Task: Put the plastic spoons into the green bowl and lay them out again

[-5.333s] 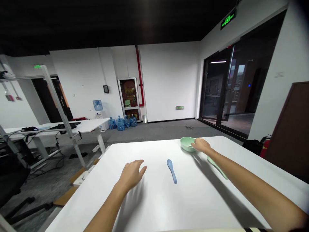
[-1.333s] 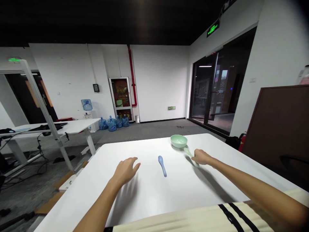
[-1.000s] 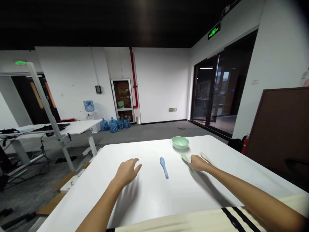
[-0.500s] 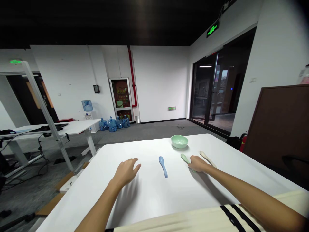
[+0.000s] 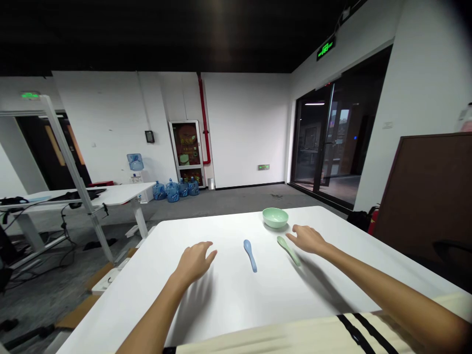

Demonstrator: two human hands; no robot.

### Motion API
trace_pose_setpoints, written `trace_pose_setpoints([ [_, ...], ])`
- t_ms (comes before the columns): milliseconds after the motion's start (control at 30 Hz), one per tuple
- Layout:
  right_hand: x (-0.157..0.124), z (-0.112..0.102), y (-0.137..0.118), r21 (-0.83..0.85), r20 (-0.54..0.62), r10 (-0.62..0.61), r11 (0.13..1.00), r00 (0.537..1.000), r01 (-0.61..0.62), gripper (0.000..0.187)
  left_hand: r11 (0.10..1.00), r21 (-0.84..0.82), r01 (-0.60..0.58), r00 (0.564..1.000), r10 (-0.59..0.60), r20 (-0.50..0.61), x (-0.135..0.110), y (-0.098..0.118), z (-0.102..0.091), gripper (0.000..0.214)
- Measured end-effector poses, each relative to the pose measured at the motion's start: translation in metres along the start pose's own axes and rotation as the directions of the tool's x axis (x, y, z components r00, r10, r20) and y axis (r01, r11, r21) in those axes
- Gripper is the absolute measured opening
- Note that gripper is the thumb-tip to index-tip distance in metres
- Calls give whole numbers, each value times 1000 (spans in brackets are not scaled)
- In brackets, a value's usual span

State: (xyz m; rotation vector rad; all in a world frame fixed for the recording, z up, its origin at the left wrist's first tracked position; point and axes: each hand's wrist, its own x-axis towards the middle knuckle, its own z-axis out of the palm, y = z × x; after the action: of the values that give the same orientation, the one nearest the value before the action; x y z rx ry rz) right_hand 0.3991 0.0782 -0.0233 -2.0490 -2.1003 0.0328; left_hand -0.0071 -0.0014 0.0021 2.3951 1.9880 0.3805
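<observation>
My left hand [image 5: 195,260] hovers over the left part of the table, thumb and fingers apart, holding nothing. A blue spoon [image 5: 250,255] lies to its right, bowl end pointing away from me. My right hand [image 5: 307,239] is raised just right of a light green spoon [image 5: 288,251], thumb and fingers apart with nothing between them. The green spoon lies flat on the table, tilted toward the lower right. Behind both spoons stands a green bowl [image 5: 275,218] close to the table's far edge. A cream spoon seen earlier is hidden behind my right hand and arm.
Everything lies on a white table [image 5: 228,295] with rounded corners. Another white table [image 5: 123,193] stands at the left, and several blue water bottles [image 5: 172,191] sit on the floor by the wall. A brown panel [image 5: 431,206] rises beyond the right side.
My right hand has let go of the green spoon, opened, and moved up and slightly right. The cream spoon is now covered by it. My left hand is nearly still.
</observation>
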Motion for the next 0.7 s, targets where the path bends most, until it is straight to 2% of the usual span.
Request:
trace_pose_setpoints([
  [100,-8,-9,5,42,-55,-86,995,995,88,64,1000,1,5,1000,-5,0,0,1,-1,49],
  [233,-19,-1,14,-9,-91,-154,988,984,154,79,1000,-5,9,1000,-9,1,-1,1,-1,49],
  [467,-25,24,24,28,24,-162,986,986,162,83,1000,10,24,1000,-24,13,0,3,0,50],
  [700,-28,21,23,52,43,-176,983,983,174,83,1000,14,27,1000,-27,14,1,6,-2,50],
])
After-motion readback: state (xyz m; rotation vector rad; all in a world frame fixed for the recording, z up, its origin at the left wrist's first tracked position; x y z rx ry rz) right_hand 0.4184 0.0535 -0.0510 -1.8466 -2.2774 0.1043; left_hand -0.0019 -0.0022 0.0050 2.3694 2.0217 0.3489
